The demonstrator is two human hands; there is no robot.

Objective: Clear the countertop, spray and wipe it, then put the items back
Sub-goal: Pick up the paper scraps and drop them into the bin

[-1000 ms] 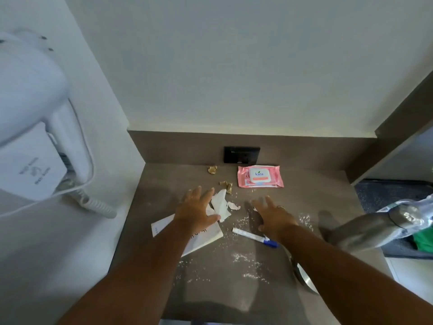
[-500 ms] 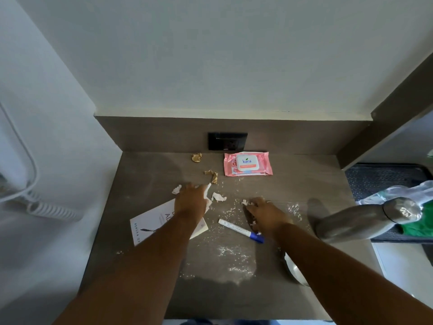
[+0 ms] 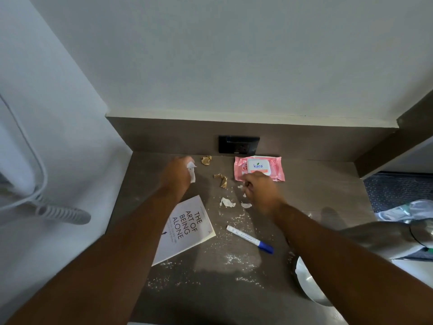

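Grey-brown countertop (image 3: 316, 191) sitting in a corner alcove, pale walls filling the upper half of the frame, black wall socket (image 3: 239, 144) on the dark backsplash at centre. White powder and crumbs (image 3: 232, 258) lying scattered over the middle and lower part of the surface. Left hand (image 3: 179, 173) reaching to the back left of the counter, fingers curled closed around a white paper scrap (image 3: 192, 171) that is sticking out on its right side. Right hand (image 3: 259, 186) hovering at centre, just below the pink wipes pack (image 3: 259, 167), fingers pinched together on small white paper bits (image 3: 241, 186); exactly how much it is holding is too blurred to tell. Wipes pack lying flat near the backsplash, right of the socket. Two crumpled tan wrappers (image 3: 206, 159) (image 3: 222, 179) lying between the hands, one near the backsplash, one lower. Two loose white scraps (image 3: 226, 202) (image 3: 246, 205) lying on the counter just left of the right wrist. White book (image 3: 187, 231) lying tilted under the left forearm, at lower left of centre. White marker with blue cap (image 3: 249, 239) lying diagonally right of the book, between the forearms. Metal bowl (image 3: 309, 285) showing partly under the right forearm at lower right. Steel bottle (image 3: 384, 235) blurred at the right edge. Coiled white cord (image 3: 61, 213) hanging on the left wall.
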